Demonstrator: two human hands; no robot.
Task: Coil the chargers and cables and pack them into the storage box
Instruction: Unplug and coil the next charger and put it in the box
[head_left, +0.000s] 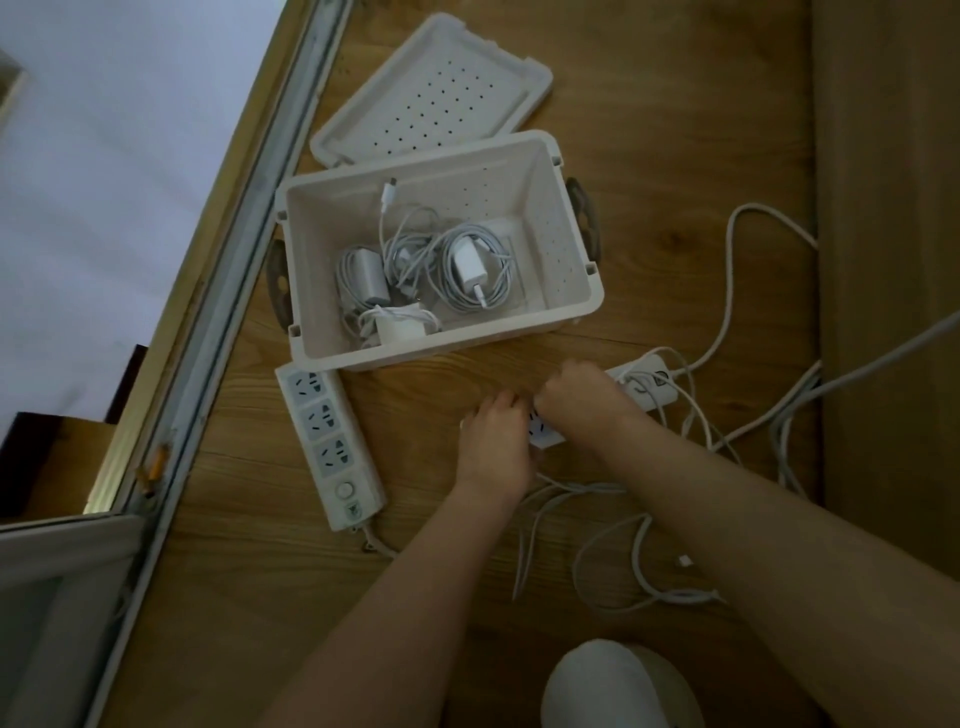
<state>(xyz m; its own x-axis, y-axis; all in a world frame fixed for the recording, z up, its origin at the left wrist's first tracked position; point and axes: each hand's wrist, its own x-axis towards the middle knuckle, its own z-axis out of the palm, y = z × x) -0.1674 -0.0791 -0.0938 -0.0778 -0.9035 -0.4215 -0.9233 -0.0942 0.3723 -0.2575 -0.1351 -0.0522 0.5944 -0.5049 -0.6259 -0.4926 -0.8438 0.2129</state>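
Observation:
A cream storage box (582, 291) stands open on the wooden floor. Inside lie several coiled white chargers and cables (470, 265). Just in front of the box, a second white power strip (647, 387) lies under both hands. My left hand (493, 441) rests on its near end. My right hand (576, 397) is curled on top of it, gripping something I cannot make out. Loose white cables (618, 519) trail from the strip across the floor to the right and toward me.
The box's perforated lid (431, 88) lies behind the box. A three-socket power strip (330, 447) lies left of my hands. A window frame (218, 260) runs along the left. A white rounded object (613, 686) sits at the bottom edge. A thick cable (737, 291) loops at right.

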